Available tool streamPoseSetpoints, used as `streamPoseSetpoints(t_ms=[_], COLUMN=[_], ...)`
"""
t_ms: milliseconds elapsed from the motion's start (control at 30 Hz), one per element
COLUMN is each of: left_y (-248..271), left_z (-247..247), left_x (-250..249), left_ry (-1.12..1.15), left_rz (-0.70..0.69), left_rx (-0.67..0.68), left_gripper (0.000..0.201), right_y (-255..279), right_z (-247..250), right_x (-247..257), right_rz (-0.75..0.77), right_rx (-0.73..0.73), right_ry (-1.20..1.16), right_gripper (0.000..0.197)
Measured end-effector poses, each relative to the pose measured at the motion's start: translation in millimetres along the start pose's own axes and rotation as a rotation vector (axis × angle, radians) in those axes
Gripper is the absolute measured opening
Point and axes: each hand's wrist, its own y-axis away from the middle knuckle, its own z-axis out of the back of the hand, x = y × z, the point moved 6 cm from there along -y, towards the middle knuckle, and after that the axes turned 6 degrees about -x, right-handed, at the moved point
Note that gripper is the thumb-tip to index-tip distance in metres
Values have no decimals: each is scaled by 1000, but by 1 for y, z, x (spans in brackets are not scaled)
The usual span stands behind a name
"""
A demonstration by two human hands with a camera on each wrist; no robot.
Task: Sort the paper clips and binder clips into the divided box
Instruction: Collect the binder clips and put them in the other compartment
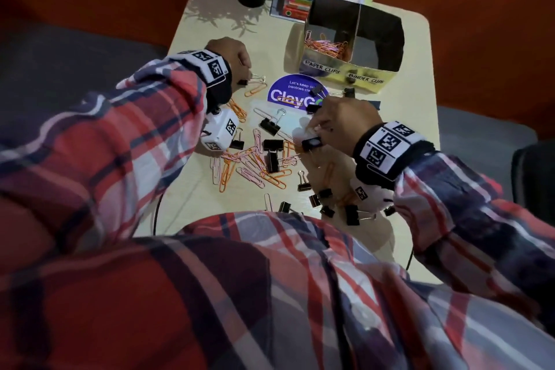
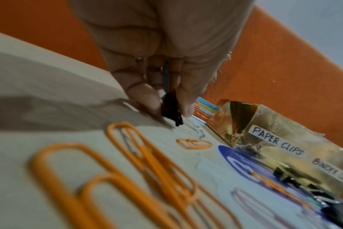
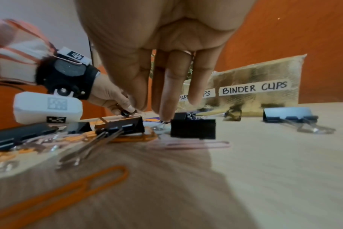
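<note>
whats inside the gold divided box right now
The gold divided box holds a heap of orange and pink paper clips in its left compartment, labelled PAPER CLIPS. The right compartment, labelled BINDER CLIPS, looks dark; its floor is hidden behind the front wall, so its contents cannot be told.

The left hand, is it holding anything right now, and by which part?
Yes. The left hand pinches a small black binder clip by its black body, between thumb and fingertips, low over the pale table. Its wire handles point away.

Clips (image 1: pixel 271 159) strewn on table (image 1: pixel 399 135) before box (image 1: pixel 348 69).
</note>
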Motion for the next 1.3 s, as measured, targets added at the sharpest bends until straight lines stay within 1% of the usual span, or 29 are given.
streamPoseSetpoints(t_ms=[133, 200, 233, 267, 333, 367, 433, 500, 567, 633, 733, 833, 900, 933, 1000, 1067, 1100, 1167, 1267, 1300], left_y=[-5, -6, -3, 1, 15, 24, 34, 40, 47, 51, 50, 54, 62, 66, 76, 85, 89, 95, 97, 98], left_z=[-3, -2, -5, -12, -32, -41, -54, -58, -55, -48, -34, -32, -33, -33, -33, -34, -34, -33, -26, -26], left_x=[-12, -19, -27, -36, -53, -59, -63, -61, -58, -51, -32, -15, -9, -7, -2, 1, 2, 5, 10, 7], left_ry=[-141, -178, -203, -236, -324, -374, -469, -503, -497, -466, -440, -526, -538, -527, -499, -456, -408, -318, -302, -306], left_rz=[-66, -116, -177, -259, -433, -500, -584, -616, -636, -647, -591, -515, -531, -541, -557, -579, -583, -559, -474, -478], left_rx=[-13, -63, -57, -6, 157, 228, 306, 338, 347, 325, 244, 285, 303, 308, 321, 339, 348, 352, 304, 292], left_gripper=[25, 27, 28, 28, 33, 37, 41, 38, 32, 30, 32, 34, 35, 36, 37, 36, 36, 38, 51, 52], right_y=[4, 7, 8, 10, 11, 11, 12, 14, 18, 24, 29, 26, 25, 26, 30, 35, 38, 41, 43, 43], right_z=[-9, -12, -12, -9, -3, -3, -3, -7, -7, -3, 4, -3, -8, -11, -16, -24, -25, -22, -14, -13], right_x=[4, 11, 14, 15, 12, 9, 5, -2, -9, -14, -18, -7, 0, 4, 14, 20, 21, 21, 21, 25], right_rz=[10, 55, 78, 76, 36, 18, 10, 3, -26, -55, -106, -98, -126, -114, -38, 29, 35, 10, 10, 18], right_rx=[95, 146, 169, 184, 191, 187, 201, 227, 242, 232, 168, 190, 234, 250, 285, 311, 312, 270, 234, 242], right_ry=[137, 224, 250, 257, 244, 233, 241, 244, 227, 181, 121, 147, 168, 185, 226, 212, 175, 85, 76, 86], right_gripper=[35, 33, 32, 32, 28, 28, 30, 34, 38, 38, 34, 33, 33, 33, 35, 42, 45, 44, 45, 45])
